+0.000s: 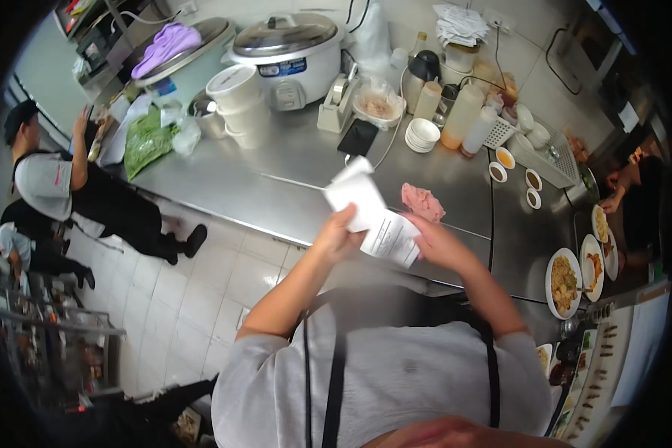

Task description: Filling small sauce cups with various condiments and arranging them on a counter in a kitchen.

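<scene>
Both my hands are over the front edge of the steel counter [306,196], holding white paper slips. My left hand [340,237] pinches the left side of a blank-looking, folded slip [357,200]. Closed on the right edge of a printed slip [393,237] is my right hand [439,243]. The two papers meet or overlap between my hands; I cannot tell whether they are joined. Just beyond my right hand a crumpled pink cloth [422,200] lies on the counter. A black phone-like device [359,138] with a white cable lies past the papers.
A large rice cooker [287,63], stacked white tubs [237,101], sauce bottles [463,112] and small white bowls [422,134] line the back. Sauce cups [505,157] and plated food [564,282] stand to the right. Co-workers [101,190] stand at left; another person's arm [626,187] reaches in at right.
</scene>
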A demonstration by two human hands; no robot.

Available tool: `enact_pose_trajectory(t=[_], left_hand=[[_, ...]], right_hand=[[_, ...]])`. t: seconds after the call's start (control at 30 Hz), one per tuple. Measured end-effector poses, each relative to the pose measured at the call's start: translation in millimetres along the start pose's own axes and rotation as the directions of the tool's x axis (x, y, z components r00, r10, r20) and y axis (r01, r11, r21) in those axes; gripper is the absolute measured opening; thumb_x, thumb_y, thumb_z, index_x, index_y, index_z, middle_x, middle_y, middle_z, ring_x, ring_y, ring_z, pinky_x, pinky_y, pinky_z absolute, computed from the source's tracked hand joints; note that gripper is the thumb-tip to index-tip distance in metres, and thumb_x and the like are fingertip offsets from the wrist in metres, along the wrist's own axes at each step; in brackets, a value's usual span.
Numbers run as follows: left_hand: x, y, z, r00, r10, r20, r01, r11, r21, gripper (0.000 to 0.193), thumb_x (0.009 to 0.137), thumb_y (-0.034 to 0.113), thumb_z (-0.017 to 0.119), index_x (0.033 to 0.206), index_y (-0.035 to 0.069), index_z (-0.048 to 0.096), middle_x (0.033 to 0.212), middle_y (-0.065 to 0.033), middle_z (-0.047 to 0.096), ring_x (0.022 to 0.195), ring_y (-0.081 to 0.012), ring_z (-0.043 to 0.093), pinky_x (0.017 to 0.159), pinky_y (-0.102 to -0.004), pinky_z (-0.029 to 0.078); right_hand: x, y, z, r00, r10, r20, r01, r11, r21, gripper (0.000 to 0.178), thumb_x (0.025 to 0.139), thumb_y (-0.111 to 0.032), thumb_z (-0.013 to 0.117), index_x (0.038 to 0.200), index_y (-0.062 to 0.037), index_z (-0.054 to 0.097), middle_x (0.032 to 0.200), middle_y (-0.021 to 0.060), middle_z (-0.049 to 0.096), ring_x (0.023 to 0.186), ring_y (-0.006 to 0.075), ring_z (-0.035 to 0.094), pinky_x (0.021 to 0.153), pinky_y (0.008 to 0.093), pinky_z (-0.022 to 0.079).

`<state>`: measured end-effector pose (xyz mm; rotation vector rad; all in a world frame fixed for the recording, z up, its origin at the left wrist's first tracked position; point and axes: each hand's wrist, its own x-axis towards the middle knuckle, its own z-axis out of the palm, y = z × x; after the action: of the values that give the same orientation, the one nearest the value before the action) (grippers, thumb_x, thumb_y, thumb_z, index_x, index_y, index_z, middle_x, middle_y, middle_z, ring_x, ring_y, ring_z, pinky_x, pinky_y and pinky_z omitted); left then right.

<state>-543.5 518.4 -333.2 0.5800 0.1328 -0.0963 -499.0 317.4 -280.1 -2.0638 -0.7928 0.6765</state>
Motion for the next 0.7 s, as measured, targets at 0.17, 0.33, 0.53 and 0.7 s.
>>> enact_pose_trajectory(t=[0.17, 0.33, 0.53, 0.7], left_hand=[[-29.0, 68.8, -38.0, 0.954, 0.249, -0.167, -0.252, 0.968, 0.006, 0.032, 0.078, 0.026, 0.050, 0.106, 0.011, 0.044, 0.102, -0.0055, 0.051, 0.097, -0.0231, 0.047, 0.080, -0.0455, 0.036], [-62.5, 89.8, -87.4, 0.870, 0.411, -0.274, -0.397, 0.912, 0.108, 0.033, 0.077, 0.032, 0.050, 0.103, 0.012, 0.045, 0.094, -0.0043, 0.054, 0.085, -0.0219, 0.053, 0.064, -0.0372, 0.046], [-80.3, 72.7, -83.8, 0.758, 0.518, -0.396, -0.504, 0.851, 0.147, 0.035, 0.078, 0.034, 0.048, 0.102, 0.010, 0.044, 0.091, -0.0069, 0.054, 0.082, -0.0235, 0.054, 0.063, -0.0345, 0.045], [-77.8, 54.0, -84.1, 0.668, 0.526, -0.527, -0.539, 0.830, 0.144, 0.036, 0.078, 0.034, 0.046, 0.104, 0.008, 0.043, 0.089, -0.0086, 0.055, 0.079, -0.0238, 0.054, 0.059, -0.0314, 0.044]], right_hand=[[90.8, 69.8, -94.1, 0.880, -0.209, -0.426, -0.098, 0.798, -0.595, 0.051, 0.071, 0.000, 0.042, 0.119, -0.0170, 0.035, 0.089, 0.0170, 0.055, 0.077, 0.0291, 0.054, 0.067, 0.0357, 0.042], [96.8, -66.7, -285.7, 0.340, -0.550, -0.763, -0.263, 0.723, -0.639, 0.067, 0.072, -0.002, 0.042, 0.128, -0.0260, 0.015, 0.066, 0.0160, 0.054, 0.056, 0.0232, 0.053, 0.052, 0.0342, 0.044], [77.6, -147.9, -434.1, -0.333, -0.631, -0.701, -0.082, 0.760, -0.645, 0.060, 0.068, 0.001, 0.047, 0.123, -0.0137, 0.031, 0.079, 0.0140, 0.058, 0.068, 0.0236, 0.054, 0.065, 0.0309, 0.043], [112.4, -122.7, -532.4, -0.092, -0.406, -0.909, 0.328, 0.850, -0.413, 0.054, 0.064, 0.010, 0.045, 0.113, -0.0123, 0.045, 0.063, 0.0132, 0.053, 0.052, 0.0188, 0.047, 0.054, 0.0276, 0.042]])
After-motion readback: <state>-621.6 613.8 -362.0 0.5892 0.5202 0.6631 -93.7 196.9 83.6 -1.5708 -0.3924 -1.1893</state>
